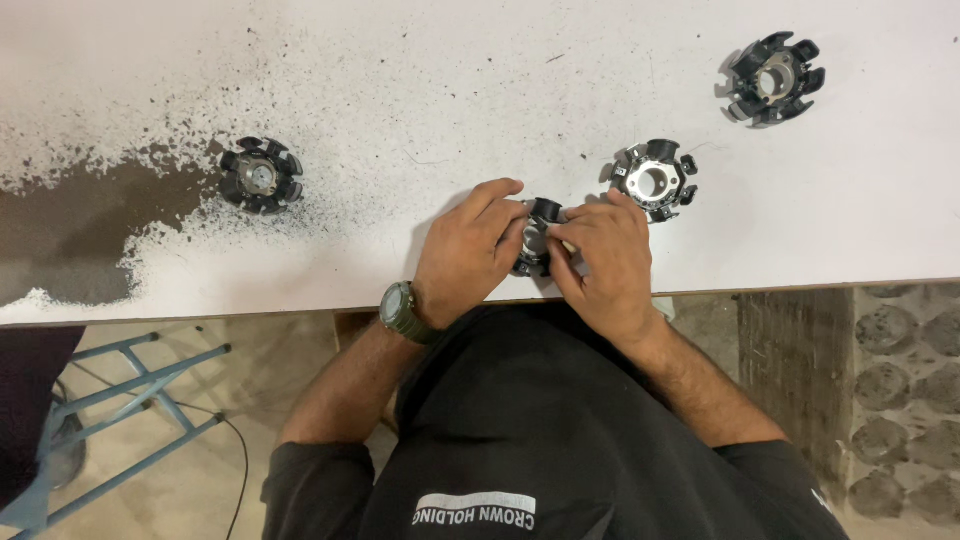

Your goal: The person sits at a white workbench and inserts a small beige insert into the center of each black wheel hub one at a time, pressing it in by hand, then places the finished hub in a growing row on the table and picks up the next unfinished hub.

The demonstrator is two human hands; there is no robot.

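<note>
Tabletop [480, 60], white and broad, fills everything beyond the hands, with a dark sooty patch and black speckling well off to the left-hand side. At the near edge of it, both hands meet over one small part. Below them lies a stone-patterned floor, with a blue metal stool frame [130, 400] low on the left side.

Three round black stators with radial teeth lie about: one [260, 175] well apart to the left of the left hand, one with a bright metal centre [655, 178] just beyond the right hand, near its knuckles, and one [772, 78] far out past the right hand.

The left hand [465, 255], a dark watch [400, 310] on its wrist, curls around a fourth stator [535, 240], fingers closed on its rim from the left. The right hand [605, 265] closes in from the other side, thumb and forefinger pinched at the part's top edge (what exactly they pinch is hidden by the fingers). The part sits between the two palms, just at the table's edge, mostly covered.

As a judgement, the step in hand is fine fingertip work on this stator: fitting or seating something on one tooth. The next move would seem to call for a steady left-hand grip while the right fingertips press or turn carefully, keeping the piece over the table, not past its edge.
</note>
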